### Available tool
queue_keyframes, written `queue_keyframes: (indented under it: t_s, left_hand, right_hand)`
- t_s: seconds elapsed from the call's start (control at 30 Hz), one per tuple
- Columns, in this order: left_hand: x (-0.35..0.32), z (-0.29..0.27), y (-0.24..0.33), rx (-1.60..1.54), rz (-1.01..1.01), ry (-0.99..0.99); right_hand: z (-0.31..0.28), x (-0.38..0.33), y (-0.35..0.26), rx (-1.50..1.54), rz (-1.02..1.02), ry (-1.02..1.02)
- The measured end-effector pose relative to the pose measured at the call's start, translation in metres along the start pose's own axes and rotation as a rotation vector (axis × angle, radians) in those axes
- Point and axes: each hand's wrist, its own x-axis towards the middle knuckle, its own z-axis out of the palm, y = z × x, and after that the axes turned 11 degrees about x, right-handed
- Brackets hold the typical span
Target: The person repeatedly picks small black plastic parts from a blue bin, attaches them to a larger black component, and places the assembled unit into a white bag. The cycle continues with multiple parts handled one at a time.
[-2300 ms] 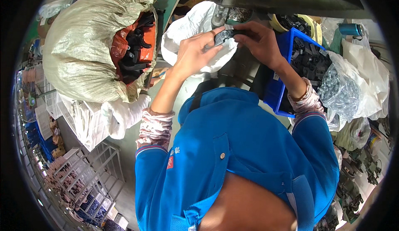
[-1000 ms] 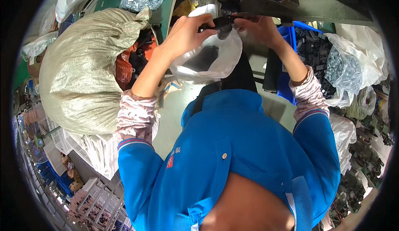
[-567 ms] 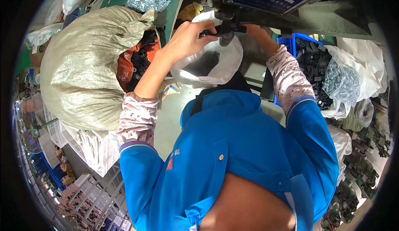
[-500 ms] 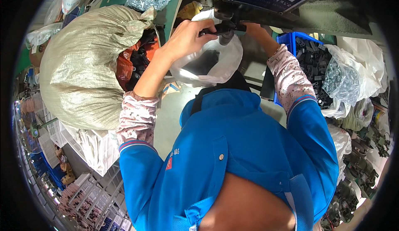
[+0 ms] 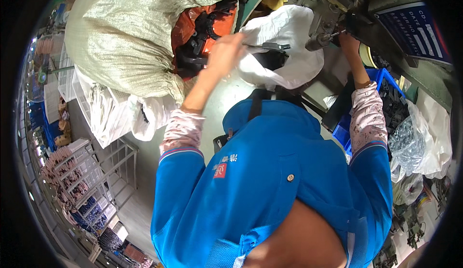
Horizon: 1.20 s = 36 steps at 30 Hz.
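My left hand (image 5: 225,56), smeared by motion, is over the gap between the woven sack and the white bag. A slim black part with a greyish shaft (image 5: 276,46) reaches from beside its fingertips over the white bag (image 5: 299,68); whether the fingers still grip it, I cannot tell. Dark pieces lie inside that bag. My right hand (image 5: 349,45) is up at the metal machine (image 5: 320,40), its fingers mostly hidden behind dark machine parts. Left of my left hand, black plastic parts (image 5: 200,36) lie on orange sheeting in the mouth of the woven sack (image 5: 120,36).
A blue crate (image 5: 343,132) of black parts stands by my right forearm, with a clear plastic bag (image 5: 407,135) beside it. The machine carries a blue label plate (image 5: 415,29). White wire racks (image 5: 103,171) stand at the lower left.
My left hand has left the machine and moved left toward the sack. My right hand stays by the machine. The whole view has turned, with the sack and bag now farther right.
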Motion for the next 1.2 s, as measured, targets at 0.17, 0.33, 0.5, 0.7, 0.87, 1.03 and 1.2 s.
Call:
queue_keyframes:
  t_s: [0.17,0.33,0.5,0.7,0.87,1.03,1.2]
  left_hand:
    - [-0.031,0.015,-0.086,0.735,-0.018,-0.286]
    - [-0.040,-0.007,-0.092,0.470,-0.068,-0.077]
    - [-0.016,-0.023,-0.056,0.036,-0.082,0.306]
    - [-0.011,0.012,0.061,-0.991,-0.394,0.105]
    - [0.001,0.042,0.150,-1.407,-0.545,-0.127]
    - [0.008,0.056,0.202,-1.499,-0.543,-0.295]
    - [0.010,0.067,0.242,-1.439,-0.525,-0.302]
  right_hand:
    - [0.014,0.000,0.036,0.078,0.384,-0.371]
    - [-0.082,-0.008,-0.079,1.520,0.810,-0.155]
    - [-0.120,-0.015,-0.127,1.611,0.601,-0.286]
    - [-0.094,-0.004,-0.144,1.809,0.691,-0.154]
    - [-0.099,-0.018,-0.164,1.021,0.253,0.142]
    - [-0.147,-0.084,-0.125,0.678,0.104,0.159]
    - [-0.228,-0.187,-0.027,0.211,0.304,0.059]
